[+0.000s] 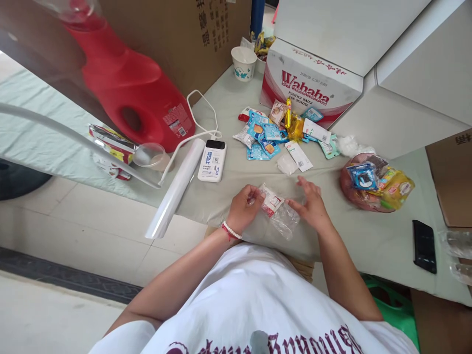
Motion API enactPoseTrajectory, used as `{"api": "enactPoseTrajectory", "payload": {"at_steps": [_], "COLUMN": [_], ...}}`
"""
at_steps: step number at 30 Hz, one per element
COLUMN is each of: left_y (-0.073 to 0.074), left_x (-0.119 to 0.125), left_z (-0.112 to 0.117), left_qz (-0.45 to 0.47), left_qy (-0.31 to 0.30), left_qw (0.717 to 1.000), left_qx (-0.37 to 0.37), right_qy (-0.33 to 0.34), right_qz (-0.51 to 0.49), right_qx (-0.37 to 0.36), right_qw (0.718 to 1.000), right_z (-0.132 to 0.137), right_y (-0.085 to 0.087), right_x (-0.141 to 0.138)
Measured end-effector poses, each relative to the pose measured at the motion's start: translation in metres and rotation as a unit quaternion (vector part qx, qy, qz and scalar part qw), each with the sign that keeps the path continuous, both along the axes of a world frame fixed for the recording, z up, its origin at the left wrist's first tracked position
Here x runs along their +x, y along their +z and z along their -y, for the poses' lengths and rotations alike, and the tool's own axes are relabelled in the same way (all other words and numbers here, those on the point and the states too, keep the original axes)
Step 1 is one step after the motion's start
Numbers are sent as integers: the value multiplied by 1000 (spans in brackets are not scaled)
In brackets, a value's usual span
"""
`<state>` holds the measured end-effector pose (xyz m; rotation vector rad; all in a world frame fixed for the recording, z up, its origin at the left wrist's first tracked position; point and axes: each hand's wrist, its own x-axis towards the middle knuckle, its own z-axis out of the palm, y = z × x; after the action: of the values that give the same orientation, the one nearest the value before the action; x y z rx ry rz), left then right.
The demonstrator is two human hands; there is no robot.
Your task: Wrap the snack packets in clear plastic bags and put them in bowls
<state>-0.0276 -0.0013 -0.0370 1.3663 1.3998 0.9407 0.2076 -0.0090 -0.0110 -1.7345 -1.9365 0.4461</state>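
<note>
My left hand (245, 206) pinches the edge of a small red-and-white snack packet (272, 200), close to the table's near edge. A crumpled clear plastic bag (286, 222) lies under and beside this packet. My right hand (310, 204) hovers at the right of the bag, fingers spread, with the thumb near the packet's right side. Beyond my hands is a pile of small snack packets, among them blue packets (268, 135), a gold one (295, 127) and a white card-like packet (298, 155). A small whitish clear wrapper (287, 164) lies in front of the pile.
A white power bank (213, 161) with a cable and a roll of clear film (177, 191) lie left. Behind stand a red jug (143, 93), a paper cup (243, 64) and a Wahaha box (309, 83). A bowl of snacks (348, 189) and a black phone (424, 246) are right.
</note>
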Motion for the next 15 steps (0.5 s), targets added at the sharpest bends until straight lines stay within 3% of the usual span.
{"api": "enactPoseTrajectory", "payload": {"at_steps": [3,9,15], "left_y": [-2,-18,-17], "left_x": [1,2,3], "left_z": [2,1,3], "left_qz": [-75,-159,-151], "left_qy": [-25,-31,-10], "left_qw": [996,982,984], "left_qx": [50,97,92], "right_qy": [55,173,231], "right_qz": [-23,0,63], "right_qx": [-52,49,12], "right_qw": [997,984,971], "right_z": [-8,36,84], "right_y": [-5,1,-30], "right_x": [5,-17,-32]}}
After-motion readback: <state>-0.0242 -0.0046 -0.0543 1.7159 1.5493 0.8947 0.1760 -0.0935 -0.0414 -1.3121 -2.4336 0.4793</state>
